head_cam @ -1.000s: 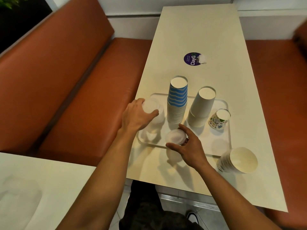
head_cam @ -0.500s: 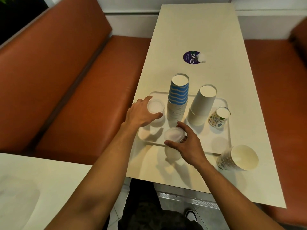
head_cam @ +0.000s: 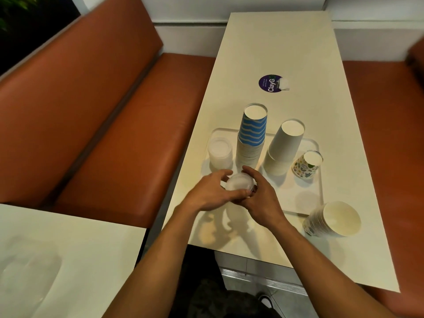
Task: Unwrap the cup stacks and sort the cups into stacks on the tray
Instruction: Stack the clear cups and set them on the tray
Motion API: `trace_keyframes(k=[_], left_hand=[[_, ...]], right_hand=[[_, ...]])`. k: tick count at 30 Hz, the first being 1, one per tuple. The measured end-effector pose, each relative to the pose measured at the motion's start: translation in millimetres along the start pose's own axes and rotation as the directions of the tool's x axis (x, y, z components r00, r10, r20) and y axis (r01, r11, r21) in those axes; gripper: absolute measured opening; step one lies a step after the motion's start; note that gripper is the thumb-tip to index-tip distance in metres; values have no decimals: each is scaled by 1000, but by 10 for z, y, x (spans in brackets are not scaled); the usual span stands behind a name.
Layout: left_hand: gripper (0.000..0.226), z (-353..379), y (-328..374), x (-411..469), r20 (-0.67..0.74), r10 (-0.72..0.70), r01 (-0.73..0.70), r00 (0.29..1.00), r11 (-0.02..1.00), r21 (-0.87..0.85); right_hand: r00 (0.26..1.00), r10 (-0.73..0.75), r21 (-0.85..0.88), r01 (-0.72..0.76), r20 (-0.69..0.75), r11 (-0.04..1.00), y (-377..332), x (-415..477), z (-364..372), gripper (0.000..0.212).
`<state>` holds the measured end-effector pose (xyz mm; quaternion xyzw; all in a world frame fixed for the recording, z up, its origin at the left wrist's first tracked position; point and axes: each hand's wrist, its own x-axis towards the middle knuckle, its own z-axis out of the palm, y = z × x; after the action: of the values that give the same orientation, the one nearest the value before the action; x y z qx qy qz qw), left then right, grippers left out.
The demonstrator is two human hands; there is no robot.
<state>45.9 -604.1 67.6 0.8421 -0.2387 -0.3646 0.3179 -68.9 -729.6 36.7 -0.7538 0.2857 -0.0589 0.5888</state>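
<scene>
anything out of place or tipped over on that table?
One stack of patterned cups lies on its side on the table, off the tray's near right corner; the blue-striped stack and white stack stand inverted on it. The round sticker looks torn at one edge.

holding a translucent plastic cup stack (head_cam: 239, 185) between left grip (head_cam: 206, 195) and right grip (head_cam: 263, 196), at near edge of white rectangular tray (head_cam: 307, 180) on cream bench (head_cam: 275, 42).

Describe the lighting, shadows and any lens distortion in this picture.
Head view: overhead light throws overlapping shadows of the left hand and right hand onto the table toward its near edge; the wide lens bows the table's edges; the clear cups they hold look hazy; top-left corner is dark.
</scene>
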Motion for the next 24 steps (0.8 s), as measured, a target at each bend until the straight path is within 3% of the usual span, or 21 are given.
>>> trace_keyframes(k=[9,15,19,21,24], left_hand=[[76,1,-68,-78,-119,37,-42,992,998,-41],[73,-63,-89,-78,-95,29,-48,995,978,-205],[96,-164,-80,-33,-117,25,-55,993,964,-261],[93,-268,-52,26,-172,10,-61,985,953,-295],[88,-452,17,195,-327,36,-100,944,979,-179]], right_hand=[[987,-5,151,-19,158,988,-35,-72,-31,99],[993,-8,233,-20,120,972,-9,-40,-38,88],[998,3,267,-22,70,963,6,-10,-24,84],[999,14,273,-23,34,962,-7,-3,-25,84],[1000,29,264,-29,1,964,-15,-12,-46,84]])
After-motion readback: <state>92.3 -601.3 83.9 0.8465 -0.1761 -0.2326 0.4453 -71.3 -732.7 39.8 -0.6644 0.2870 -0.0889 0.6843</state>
